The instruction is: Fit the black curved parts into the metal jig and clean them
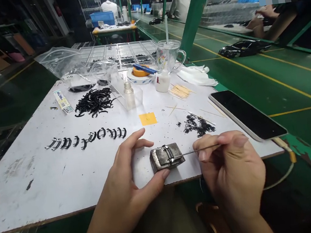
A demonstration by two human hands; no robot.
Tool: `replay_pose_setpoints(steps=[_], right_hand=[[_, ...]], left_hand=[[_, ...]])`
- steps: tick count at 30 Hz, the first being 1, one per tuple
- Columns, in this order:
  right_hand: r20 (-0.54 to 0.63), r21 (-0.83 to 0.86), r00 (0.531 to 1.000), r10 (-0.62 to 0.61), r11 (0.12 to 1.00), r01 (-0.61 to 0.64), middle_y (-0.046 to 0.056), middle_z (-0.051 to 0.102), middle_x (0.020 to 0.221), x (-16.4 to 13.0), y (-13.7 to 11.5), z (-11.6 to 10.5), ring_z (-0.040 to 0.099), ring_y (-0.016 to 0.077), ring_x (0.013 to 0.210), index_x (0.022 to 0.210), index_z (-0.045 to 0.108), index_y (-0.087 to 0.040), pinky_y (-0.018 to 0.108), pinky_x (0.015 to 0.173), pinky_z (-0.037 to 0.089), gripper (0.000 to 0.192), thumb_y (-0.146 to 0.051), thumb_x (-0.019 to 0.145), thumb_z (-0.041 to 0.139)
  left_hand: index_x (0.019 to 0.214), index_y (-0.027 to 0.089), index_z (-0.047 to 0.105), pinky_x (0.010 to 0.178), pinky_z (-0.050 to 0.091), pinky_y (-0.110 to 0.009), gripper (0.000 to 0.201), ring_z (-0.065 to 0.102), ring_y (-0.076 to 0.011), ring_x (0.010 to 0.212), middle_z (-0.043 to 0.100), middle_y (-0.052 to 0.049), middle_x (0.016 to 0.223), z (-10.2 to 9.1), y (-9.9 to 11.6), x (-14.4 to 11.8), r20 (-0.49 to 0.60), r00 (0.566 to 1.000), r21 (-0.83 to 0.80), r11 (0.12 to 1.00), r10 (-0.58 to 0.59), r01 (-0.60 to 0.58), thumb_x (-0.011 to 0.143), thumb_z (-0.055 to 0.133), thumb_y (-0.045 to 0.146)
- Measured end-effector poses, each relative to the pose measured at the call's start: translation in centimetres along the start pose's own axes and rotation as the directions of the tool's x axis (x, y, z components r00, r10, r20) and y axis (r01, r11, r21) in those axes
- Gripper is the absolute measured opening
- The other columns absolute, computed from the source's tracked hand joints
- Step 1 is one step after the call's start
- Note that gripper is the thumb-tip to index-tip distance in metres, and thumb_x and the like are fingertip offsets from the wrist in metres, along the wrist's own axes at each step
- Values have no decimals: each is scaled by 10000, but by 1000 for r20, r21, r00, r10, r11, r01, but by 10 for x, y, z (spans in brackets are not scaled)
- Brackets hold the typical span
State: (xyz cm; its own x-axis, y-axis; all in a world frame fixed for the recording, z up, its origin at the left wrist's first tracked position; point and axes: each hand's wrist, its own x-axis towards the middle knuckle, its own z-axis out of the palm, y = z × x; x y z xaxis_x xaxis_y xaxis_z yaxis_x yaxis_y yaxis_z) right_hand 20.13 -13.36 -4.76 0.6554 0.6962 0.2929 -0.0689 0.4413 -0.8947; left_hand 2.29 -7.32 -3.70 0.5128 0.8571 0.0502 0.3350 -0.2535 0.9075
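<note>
A small grey metal block (156, 163) stands near the table's front edge, with a curved black part (169, 153) across its top. My left hand (128, 173) curls round the block's left side, thumb against its front and fingertips close behind it. Between thumb and fingers, my right hand (230, 164) pinches a thin stick-like tool (198, 150). Its tip reaches the right side of the black part. Behind my right hand lies a heap of tiny black pieces (198, 125). Further left, curved black parts (91, 136) form a row.
A pile of black parts (94, 101), a yellow square (147, 118), toothpicks (180, 91), a small bottle (128, 89) and tape rolls (140, 71) lie beyond. A glass mug (166, 57) stands behind. The phone (248, 113) is at right. Other people sit further off.
</note>
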Motion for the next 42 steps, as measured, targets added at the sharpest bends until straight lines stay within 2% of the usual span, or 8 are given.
replay_pose_setpoints(steps=[6, 11, 17, 25, 30, 39, 42], right_hand=[[2, -18, 1000, 9, 1000, -9, -19, 636, 645, -1, -1, 1, 622, 125, 594, 857, 586, -259, 246, 578, 489, 235, -353, 1039, 470], [-27, 29, 999, -36, 999, 37, -24, 627, 618, -1, 1, 1, 626, 131, 593, 874, 612, -264, 254, 572, 494, 240, -355, 1041, 465], [18, -8, 999, 45, 999, -45, -8, 740, 744, 1, 0, 4, 700, 121, 670, 885, 626, -263, 242, 644, 547, 212, -343, 1032, 496], [8, 19, 1000, 27, 999, -28, -19, 734, 739, 0, 0, 3, 697, 101, 676, 882, 633, -257, 211, 653, 546, 227, -336, 1037, 487], [1, 56, 999, 33, 998, -33, -22, 747, 739, -1, 1, 2, 691, 82, 679, 882, 652, -255, 175, 655, 541, 224, -317, 1035, 500], [-30, 46, 999, 41, 998, -39, -9, 734, 726, 1, 2, 3, 686, 98, 660, 863, 655, -237, 198, 633, 532, 210, -370, 1000, 568], [-103, 48, 994, -30, 998, 35, -20, 706, 674, 7, -1, 2, 668, 98, 645, 842, 657, -217, 205, 645, 525, 232, -410, 966, 620]], left_hand=[[1434, 468, 318, 1039, 446, -321, 667, 523, -213, 1290, 548, 29, 1355, -1, 0, 1, 4, 1000, 6, 1000, -8, 8, 900, 711, 393], [1453, 430, 312, 1033, 460, -339, 685, 543, -233, 1268, 548, -5, 1354, -2, 1, 1, 19, 1000, -2, 1000, -17, 17, 899, 714, 387], [1452, 445, 297, 1073, 424, -346, 685, 527, -222, 1283, 539, 8, 1365, -1, 2, 2, 29, 999, -1, 1000, -25, 25, 908, 707, 379], [1441, 466, 304, 1069, 413, -316, 673, 507, -197, 1299, 542, 28, 1353, -1, 2, 0, 35, 999, -2, 1000, -16, 16, 910, 708, 372], [1458, 423, 302, 1068, 416, -331, 684, 510, -219, 1298, 537, -4, 1363, -1, 2, 1, 40, 999, -6, 1000, -23, 23, 910, 707, 367], [1452, 413, 312, 1110, 391, -386, 660, 476, -240, 1317, 531, -16, 1362, -1, 3, 2, 71, 997, -36, 998, -40, 43, 914, 691, 366], [1445, 440, 323, 1088, 406, -396, 655, 493, -246, 1291, 546, -4, 1339, 0, 0, 3, 54, 998, -41, 999, -22, 25, 906, 691, 392]])
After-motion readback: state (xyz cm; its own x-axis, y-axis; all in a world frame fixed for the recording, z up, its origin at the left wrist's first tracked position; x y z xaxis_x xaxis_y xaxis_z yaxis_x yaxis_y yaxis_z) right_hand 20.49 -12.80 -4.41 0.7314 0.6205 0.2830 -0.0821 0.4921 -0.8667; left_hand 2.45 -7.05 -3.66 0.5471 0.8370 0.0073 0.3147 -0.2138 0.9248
